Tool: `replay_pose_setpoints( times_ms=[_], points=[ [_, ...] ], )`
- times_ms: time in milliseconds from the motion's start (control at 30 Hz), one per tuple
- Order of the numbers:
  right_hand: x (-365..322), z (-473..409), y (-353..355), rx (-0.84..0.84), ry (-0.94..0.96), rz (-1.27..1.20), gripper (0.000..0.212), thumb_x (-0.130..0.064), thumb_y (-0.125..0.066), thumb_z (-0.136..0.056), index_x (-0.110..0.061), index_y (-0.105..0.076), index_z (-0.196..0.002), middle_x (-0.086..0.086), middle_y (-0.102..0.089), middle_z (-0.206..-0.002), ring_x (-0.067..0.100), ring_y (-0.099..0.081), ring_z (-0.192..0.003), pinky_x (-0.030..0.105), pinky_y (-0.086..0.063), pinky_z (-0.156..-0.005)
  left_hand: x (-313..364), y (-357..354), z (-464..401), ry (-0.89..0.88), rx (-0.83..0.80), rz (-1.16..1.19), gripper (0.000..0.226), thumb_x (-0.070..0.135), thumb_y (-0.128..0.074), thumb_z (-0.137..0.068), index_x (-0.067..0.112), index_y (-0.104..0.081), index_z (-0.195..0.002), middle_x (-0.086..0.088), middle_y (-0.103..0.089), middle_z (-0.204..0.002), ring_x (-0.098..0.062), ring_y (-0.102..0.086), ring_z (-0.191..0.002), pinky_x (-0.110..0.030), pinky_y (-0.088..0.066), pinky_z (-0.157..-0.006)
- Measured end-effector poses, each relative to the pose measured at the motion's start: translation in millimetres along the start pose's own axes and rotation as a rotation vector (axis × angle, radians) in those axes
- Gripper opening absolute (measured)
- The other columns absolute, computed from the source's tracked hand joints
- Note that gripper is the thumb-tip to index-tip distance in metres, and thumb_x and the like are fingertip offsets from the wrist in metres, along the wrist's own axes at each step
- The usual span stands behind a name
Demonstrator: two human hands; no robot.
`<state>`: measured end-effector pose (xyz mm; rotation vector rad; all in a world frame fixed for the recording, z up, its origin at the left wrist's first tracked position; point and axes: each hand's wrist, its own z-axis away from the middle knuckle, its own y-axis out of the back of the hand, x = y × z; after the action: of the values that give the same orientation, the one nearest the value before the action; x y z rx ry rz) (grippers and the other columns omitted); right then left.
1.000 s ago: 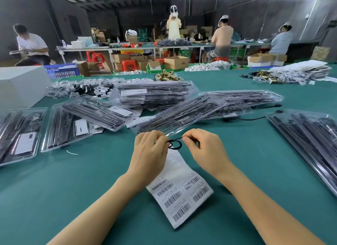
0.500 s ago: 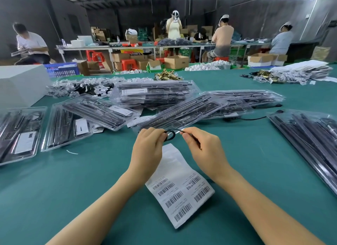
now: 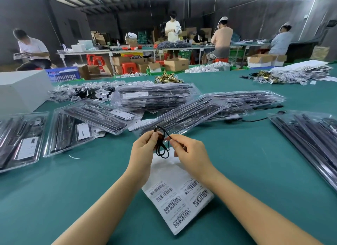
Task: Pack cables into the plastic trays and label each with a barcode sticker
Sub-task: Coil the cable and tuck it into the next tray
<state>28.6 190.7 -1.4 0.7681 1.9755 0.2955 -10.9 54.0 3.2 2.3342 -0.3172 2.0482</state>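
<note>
A thin black cable (image 3: 161,146), coiled into small loops, hangs between my two hands above the green table. My left hand (image 3: 144,151) pinches its upper end and my right hand (image 3: 189,153) pinches it from the right. Under my wrists lies a white sheet of barcode stickers (image 3: 177,195). Just beyond my hands a clear plastic tray (image 3: 184,115) filled with black parts lies tilted on a heap of similar trays (image 3: 155,97).
More packed trays lie at the left (image 3: 21,140), (image 3: 69,133) and along the right edge (image 3: 310,140). A white box (image 3: 20,89) stands far left. Bagged parts (image 3: 82,93) and brass pieces (image 3: 166,78) lie farther back. People work at distant tables.
My hands have lifted slightly and moved away from me. The small tight coil has opened into longer hanging loops between my fingers.
</note>
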Motion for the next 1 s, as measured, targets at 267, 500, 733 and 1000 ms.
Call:
replay_pose_setpoints(
  times_ms=[267,500,733,1000],
  points=[
    [-11,-10,-28,0.027,-0.002,0.317,0.025,-0.028,-0.039,-0.101,-0.016,-0.059,-0.091,-0.001,-0.053,-0.078,0.022,-0.051,-0.070,0.034,-0.037,-0.058,-7,4,-4,0.071,0.088,0.145,0.024,0.012,-0.049,-0.099,0.003,-0.071,-0.095,-0.008,-0.071,-0.086,-0.016,-0.065,-0.081,-0.024,-0.054,-0.075],
    [-7,0,-37,0.062,0.122,0.552,0.036,-0.038,-0.051,-0.096,-0.016,-0.060,-0.122,0.003,-0.055,-0.089,0.023,-0.057,-0.074,0.027,-0.034,-0.054,-14,9,-3,0.090,0.114,0.154,0.021,0.015,-0.057,-0.096,0.003,-0.072,-0.090,-0.011,-0.073,-0.085,-0.015,-0.069,-0.078,-0.022,-0.055,-0.072],
    [-6,5,-44,0.171,0.273,0.841,0.035,-0.030,-0.083,-0.071,-0.013,-0.074,-0.101,0.002,-0.055,-0.070,0.017,-0.052,-0.054,0.022,-0.019,-0.043,-15,10,-1,0.146,0.074,0.187,0.037,0.036,-0.080,-0.063,0.004,-0.068,-0.078,-0.005,-0.063,-0.068,-0.016,-0.059,-0.064,-0.024,-0.050,-0.063],
    [-4,7,-37,-0.005,0.346,0.778,0.042,-0.032,-0.070,-0.085,-0.006,-0.067,-0.119,0.003,-0.063,-0.088,0.018,-0.061,-0.079,0.025,-0.049,-0.052,-16,15,-5,0.232,0.119,0.318,0.014,0.008,-0.067,-0.086,-0.005,-0.069,-0.084,-0.010,-0.067,-0.071,-0.016,-0.063,-0.060,-0.021,-0.053,-0.056]
  ],
)
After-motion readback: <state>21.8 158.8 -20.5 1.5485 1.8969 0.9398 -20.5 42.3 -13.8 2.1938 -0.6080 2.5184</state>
